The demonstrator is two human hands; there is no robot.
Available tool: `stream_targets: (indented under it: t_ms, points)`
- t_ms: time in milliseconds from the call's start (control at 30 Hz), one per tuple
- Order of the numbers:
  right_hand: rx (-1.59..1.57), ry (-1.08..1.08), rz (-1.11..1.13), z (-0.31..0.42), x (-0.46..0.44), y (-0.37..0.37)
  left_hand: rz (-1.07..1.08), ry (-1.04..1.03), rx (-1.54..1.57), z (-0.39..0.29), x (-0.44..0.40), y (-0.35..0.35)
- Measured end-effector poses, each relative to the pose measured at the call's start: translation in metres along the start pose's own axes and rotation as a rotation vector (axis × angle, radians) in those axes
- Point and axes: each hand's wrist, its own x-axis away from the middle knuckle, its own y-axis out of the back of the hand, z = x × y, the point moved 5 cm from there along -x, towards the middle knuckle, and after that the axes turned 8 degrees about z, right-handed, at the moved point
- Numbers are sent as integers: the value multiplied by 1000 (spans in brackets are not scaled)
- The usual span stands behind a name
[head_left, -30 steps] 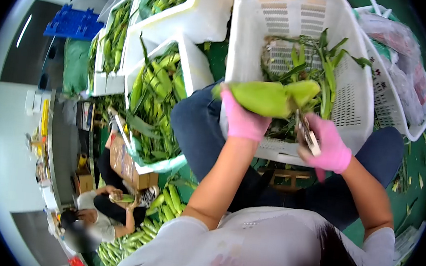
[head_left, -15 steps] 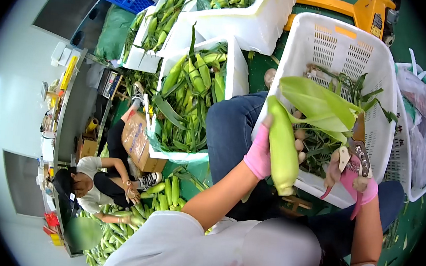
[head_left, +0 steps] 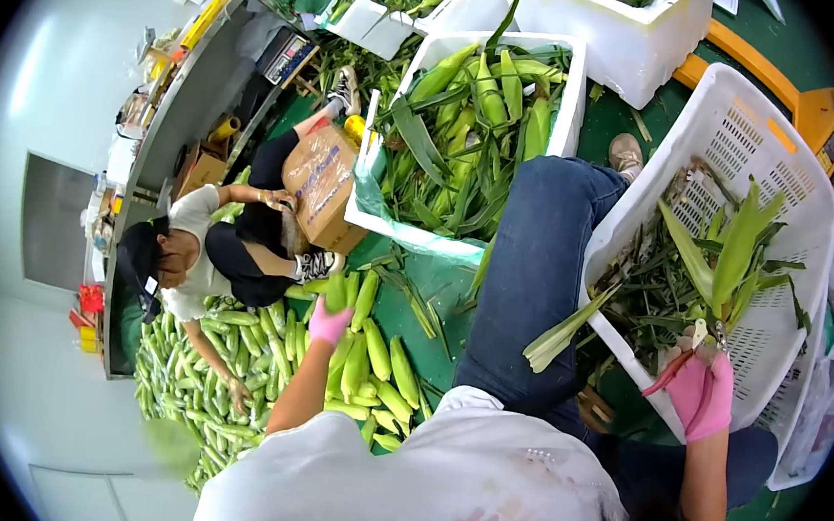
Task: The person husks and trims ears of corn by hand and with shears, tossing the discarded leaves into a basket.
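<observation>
In a pink glove, my left hand is closed round a green corn ear over the near edge of the corn pile on the floor. My right hand, also gloved in pink, grips red-handled pruning shears over the near rim of the white perforated crate. Cut husks and leaves lie in that crate, beyond the shears. One pale husk piece hangs over the crate's left rim.
A white foam box of unhusked corn stands beyond my knee, with more foam boxes behind. At the left, a co-worker sits by a cardboard box, one hand over the corn. A yellow pallet jack stands behind the crate.
My left hand has carried the corn ear leftward from the crate to the floor pile. The large husk has left the ear. My right hand still holds the shears. The view has swung left.
</observation>
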Motion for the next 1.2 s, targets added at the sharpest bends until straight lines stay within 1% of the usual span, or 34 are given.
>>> stream_targets:
  t_ms: [33, 67, 100, 133, 167, 200, 233, 267, 300, 333, 367, 400, 433, 467, 500, 567, 600, 633, 700, 733, 767, 800, 833, 867, 900, 933, 967, 1000, 1067, 1100, 1133, 1167, 1200]
  points:
    - [-53, 13, 39, 0, -4, -7, -24, 125, -222, 24, 27, 11]
    - [-15, -34, 38, -3, -4, -12, -3, 245, -376, 78, 36, 16]
    - [-8, -70, 101, -15, -5, -20, 23, 360, -537, 122, 33, 16]
    - [-82, -72, -8, -32, -2, -29, -71, 489, -575, 119, 45, 14]
    - [-151, -78, -110, -52, 2, -40, -169, 624, -604, 96, 69, 9]
    - [-215, -76, -72, -74, 9, -48, -249, 486, -426, 67, 67, -5]
    - [-285, -81, -28, -95, 20, -52, -308, -71, -388, 66, 45, -23]
    - [-269, -30, -8, -108, 31, -54, -317, -412, -254, -17, 60, -36]
    - [-259, 23, 4, -118, 44, -54, -310, -651, -176, -114, 89, -44]
    - [-326, -55, -24, -123, 60, -47, -186, -814, -174, -210, 125, -47]
    - [-605, -105, -103, -124, 66, -62, -122, -1044, -145, -265, 154, -60]
    - [-514, -111, -98, -121, 70, -62, 51, -1186, -125, -319, 191, -74]
    - [-422, -108, -88, -118, 72, -60, 358, -1237, -186, -366, 222, -93]
    - [-367, -97, -193, -121, 72, -50, 438, -1310, -289, -385, 252, -120]
    - [-333, -56, -221, -118, 68, -60, 527, -1390, -408, -381, 263, -151]
    - [-310, -111, -41, -114, 71, -56, 501, -1535, -823, -370, 258, -192]
    - [-326, -109, -108, -113, 84, -55, 447, -1639, -819, -376, 259, -196]
    - [-419, -100, -133, -115, 98, -51, 478, -1778, -874, -381, 256, -201]
    - [-352, -104, -185, -101, 111, -50, 649, -1609, -837, -409, 245, -208]
    - [-346, -73, -174, -92, 110, -58, 706, -1556, -534, -434, 244, -209]
    - [-341, -2, -81, -86, 104, -58, 722, -1551, -352, -458, 246, -216]
    - [-285, 61, -92, -81, 99, -52, 822, -1538, -194, -477, 251, -223]
    - [-234, 124, -93, -76, 93, -51, 1004, -1446, -191, -497, 259, -226]
    - [-182, 173, -120, -71, 89, -54, 1026, -1490, -113, -510, 261, -233]
    - [-144, 181, -90, -64, 86, -54, 1030, -1489, -48, -532, 253, -237]
    - [-103, 178, -31, -59, 85, -54, 954, -1595, 131, -565, 234, -233]
    - [-62, 187, 21, -55, 86, -54, 1016, -1319, 183, -591, 202, -227]
    - [-50, 206, 1, -53, 84, -56, 843, -1281, 303, -611, 141, -240]
    - [-80, 204, -49, -57, 87, -32, 384, -997, 358, -629, 17, -257]
    - [-95, 206, -77, -59, 86, -20, 174, -855, 246, -614, -34, -268]
    - [-188, 186, -72, -60, 81, -15, 64, -728, 94, -592, -66, -279]
    - [-282, 193, -152, -67, 80, -5, 245, -549, 134, -559, -116, -315]
    - [-317, 194, -182, -68, 77, -3, 270, -552, 96, -541, -131, -329]
